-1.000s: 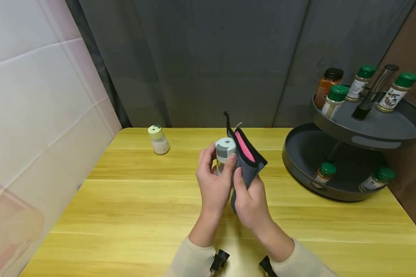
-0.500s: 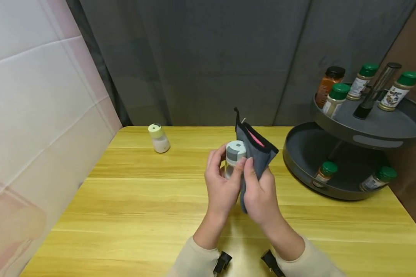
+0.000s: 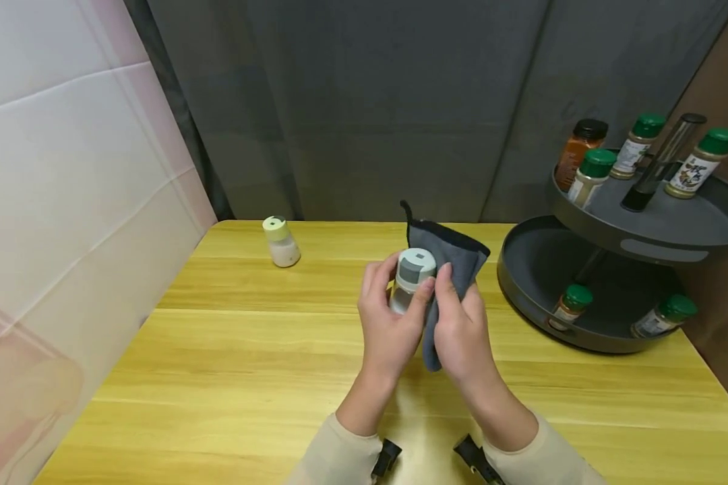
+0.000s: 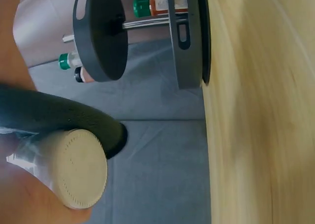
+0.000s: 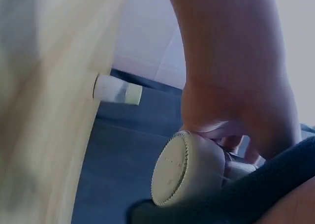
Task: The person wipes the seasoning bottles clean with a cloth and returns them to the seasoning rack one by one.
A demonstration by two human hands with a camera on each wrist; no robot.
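At the far left a pale sheet (image 3: 85,168) hangs beside the left edge of the table (image 3: 230,364), and a dark curtain (image 3: 364,114) hangs behind the back edge. A yellow-capped jar (image 3: 282,244) with whitish contents stands upright close to the back edge, toward the back-left corner. Farther right, over the middle of the table, the left hand (image 3: 388,323) grips a white-and-grey-capped jar (image 3: 411,277), its thumb on the near side and its other fingers around the left side. This jar is held clear of the table; both wrist views show its pale round base. Against its right side lies a grey cloth (image 3: 455,259) with a black hem along the top and a black loop at the upper left. The right hand (image 3: 464,330) holds the cloth, thumb in front and the other fingers behind, mostly hidden. Both forearms come in over the front edge in beige sleeves (image 3: 334,455). Toward the right edge stands a two-tier dark rack (image 3: 522,316). Its upper tray (image 3: 619,225) carries an orange jar (image 3: 579,151) with a black lid and three green-capped jars (image 3: 637,145); a post rises among them. On the lower tray are two more jars with green caps, one near its front rim (image 3: 570,306) and the other farther right (image 3: 664,315).
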